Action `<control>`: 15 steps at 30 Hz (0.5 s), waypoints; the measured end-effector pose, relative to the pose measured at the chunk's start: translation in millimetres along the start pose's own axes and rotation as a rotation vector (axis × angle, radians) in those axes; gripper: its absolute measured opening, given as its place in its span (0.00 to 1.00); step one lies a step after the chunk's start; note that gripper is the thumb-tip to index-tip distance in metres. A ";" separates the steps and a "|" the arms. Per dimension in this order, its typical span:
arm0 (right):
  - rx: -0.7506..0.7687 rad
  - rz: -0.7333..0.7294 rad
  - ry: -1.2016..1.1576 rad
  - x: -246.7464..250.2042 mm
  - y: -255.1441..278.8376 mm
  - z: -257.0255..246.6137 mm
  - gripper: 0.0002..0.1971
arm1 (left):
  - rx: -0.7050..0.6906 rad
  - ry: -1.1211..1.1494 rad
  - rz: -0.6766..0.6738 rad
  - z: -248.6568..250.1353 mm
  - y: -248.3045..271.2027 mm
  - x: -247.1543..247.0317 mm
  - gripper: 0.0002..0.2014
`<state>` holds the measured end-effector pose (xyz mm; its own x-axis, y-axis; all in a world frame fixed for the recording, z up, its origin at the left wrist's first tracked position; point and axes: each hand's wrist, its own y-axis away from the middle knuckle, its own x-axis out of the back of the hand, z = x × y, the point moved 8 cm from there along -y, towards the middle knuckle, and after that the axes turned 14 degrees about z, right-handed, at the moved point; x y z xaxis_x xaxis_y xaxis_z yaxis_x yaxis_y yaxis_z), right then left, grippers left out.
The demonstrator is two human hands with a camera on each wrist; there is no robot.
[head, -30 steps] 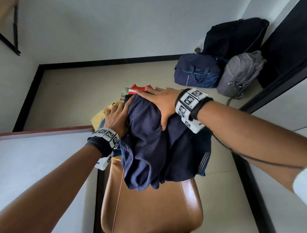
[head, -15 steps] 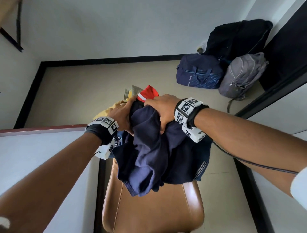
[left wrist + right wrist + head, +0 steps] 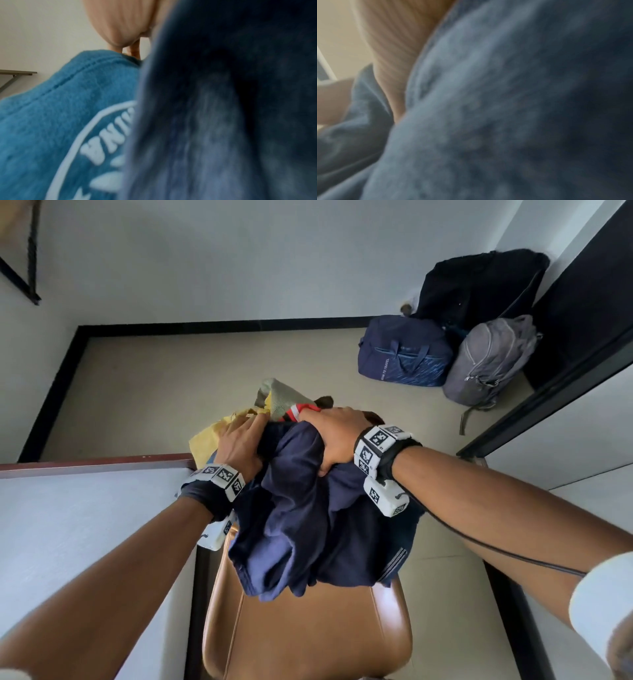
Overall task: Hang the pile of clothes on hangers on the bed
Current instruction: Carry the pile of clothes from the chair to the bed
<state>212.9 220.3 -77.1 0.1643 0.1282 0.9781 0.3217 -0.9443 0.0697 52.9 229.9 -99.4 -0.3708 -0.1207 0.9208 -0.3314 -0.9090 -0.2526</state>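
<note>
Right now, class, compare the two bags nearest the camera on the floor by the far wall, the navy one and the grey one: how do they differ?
The navy duffel bag is dark blue with carry handles and white lettering; the grey backpack is grey with curved zips. The navy duffel bag lies low and wide; the grey backpack stands taller, leaning back, with a strap trailing on the floor. Both rest on the floor, side by side in front of a black bag.

Home bedroom; travel bags [image 3: 404, 352] (floor corner)

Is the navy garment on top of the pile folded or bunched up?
Bunched up. The navy garment hangs in loose, uneven folds over the brown chair, with the left hand and right hand gripping the pile.
</note>
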 end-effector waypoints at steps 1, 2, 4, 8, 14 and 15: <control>-0.020 -0.020 0.000 -6.4 6.2 -1.9 0.59 | -0.014 0.010 -0.003 2.9 3.4 0.0 0.26; -0.033 -0.042 -0.005 -14.3 12.8 -3.9 0.56 | -0.020 0.016 -0.036 4.0 8.6 -4.0 0.26; -0.031 -0.067 -0.020 -35.3 29.8 -10.4 0.49 | -0.058 0.061 -0.130 6.1 24.8 -17.9 0.29; 0.029 -0.129 -0.018 -80.8 72.4 -31.4 0.48 | -0.030 0.212 -0.266 11.3 84.5 -38.8 0.24; 0.096 -0.113 -0.023 -74.0 93.1 -61.1 0.46 | 0.196 0.285 -0.241 -0.8 128.9 -16.4 0.28; 0.120 -0.107 -0.010 -69.4 94.8 -67.5 0.45 | 0.197 0.299 -0.232 0.0 132.5 -5.7 0.27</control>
<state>169.0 101.4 -125.1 0.1321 0.2293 0.9644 0.4472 -0.8820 0.1485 11.1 110.1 -138.2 -0.5505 0.1904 0.8128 -0.2744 -0.9608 0.0392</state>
